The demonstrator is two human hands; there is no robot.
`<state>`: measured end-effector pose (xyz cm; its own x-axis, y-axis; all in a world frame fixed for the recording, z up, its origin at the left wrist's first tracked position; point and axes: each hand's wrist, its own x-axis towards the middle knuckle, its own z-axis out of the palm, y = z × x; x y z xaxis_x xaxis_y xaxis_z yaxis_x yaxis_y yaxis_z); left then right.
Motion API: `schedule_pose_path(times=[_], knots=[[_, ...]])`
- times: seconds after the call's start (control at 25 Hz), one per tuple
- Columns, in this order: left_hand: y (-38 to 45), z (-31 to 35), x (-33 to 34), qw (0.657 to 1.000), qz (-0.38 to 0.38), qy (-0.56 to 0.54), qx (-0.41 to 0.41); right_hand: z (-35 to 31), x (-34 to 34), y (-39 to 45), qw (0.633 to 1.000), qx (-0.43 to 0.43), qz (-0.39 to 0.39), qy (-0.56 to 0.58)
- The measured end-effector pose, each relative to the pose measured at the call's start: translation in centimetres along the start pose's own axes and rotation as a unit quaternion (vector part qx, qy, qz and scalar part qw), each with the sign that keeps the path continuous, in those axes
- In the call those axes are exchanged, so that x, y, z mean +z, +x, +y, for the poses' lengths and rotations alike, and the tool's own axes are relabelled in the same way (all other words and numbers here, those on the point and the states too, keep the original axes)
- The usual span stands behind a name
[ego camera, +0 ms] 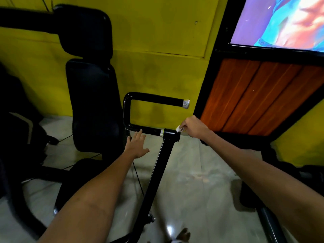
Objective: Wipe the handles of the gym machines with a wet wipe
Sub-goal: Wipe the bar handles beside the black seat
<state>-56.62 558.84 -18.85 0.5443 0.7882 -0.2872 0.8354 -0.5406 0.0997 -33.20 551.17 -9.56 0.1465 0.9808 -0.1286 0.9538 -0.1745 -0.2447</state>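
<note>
Inside right hand [193, 127], mostly hidden wipe [178, 128]

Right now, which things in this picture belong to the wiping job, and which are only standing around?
Belong to the job:
- wet wipe, pinched in the right hand
- U-shaped black handle of the machine
- left hand, open, reaching to the handle's lower bar

Only standing around:
- black padded seat
- screen
- wooden panel
- yellow wall
</note>
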Motion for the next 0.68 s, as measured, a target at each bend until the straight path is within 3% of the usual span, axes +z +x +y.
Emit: schedule_pose_path(times=[0.44,0.68], knots=[[-14.1,-6.4,2.1,0.978,0.046,-0.095,-0.177,-11.7,4.2,0.4,0.979,-0.181,-0.089,-0.002],[-27.4,-6.3,6.9,0.929,0.036,-0.168,-0.327,-19.3,7.4,-6.2,0.936,-0.324,-0.139,0.003]])
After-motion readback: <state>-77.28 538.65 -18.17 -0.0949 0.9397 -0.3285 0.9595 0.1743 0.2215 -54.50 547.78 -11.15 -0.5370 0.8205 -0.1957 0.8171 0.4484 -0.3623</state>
